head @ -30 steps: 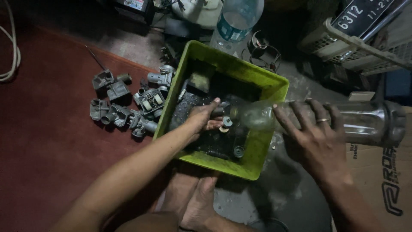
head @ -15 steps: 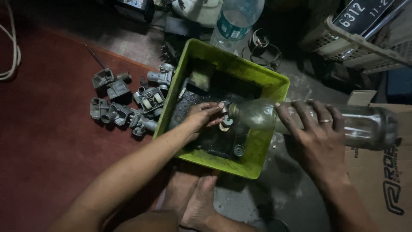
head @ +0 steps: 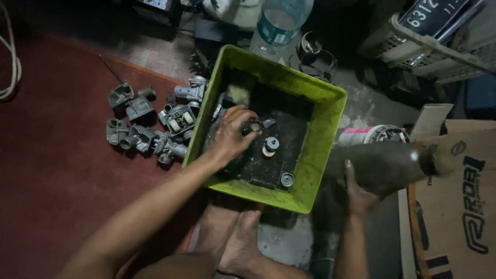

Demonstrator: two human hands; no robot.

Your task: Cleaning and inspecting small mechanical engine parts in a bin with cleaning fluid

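Near, bare feet (head: 235,243); right hand (head: 361,194) grips a murky bottle (head: 385,165) outside the green tub (head: 320,155), left hand (head: 230,137) fingers a small part (head: 254,125) in it, so washing looks mid-way, grey carburetor parts (head: 150,126) waiting far left on the floor.

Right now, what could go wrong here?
1. The right hand holds the grimy bottle tilted beside the green tray; it could slip or spill onto the cardboard box.
2. The left hand is in the dark liquid among small round parts; they may be lost.
3. Bare feet sit under the tray edge.
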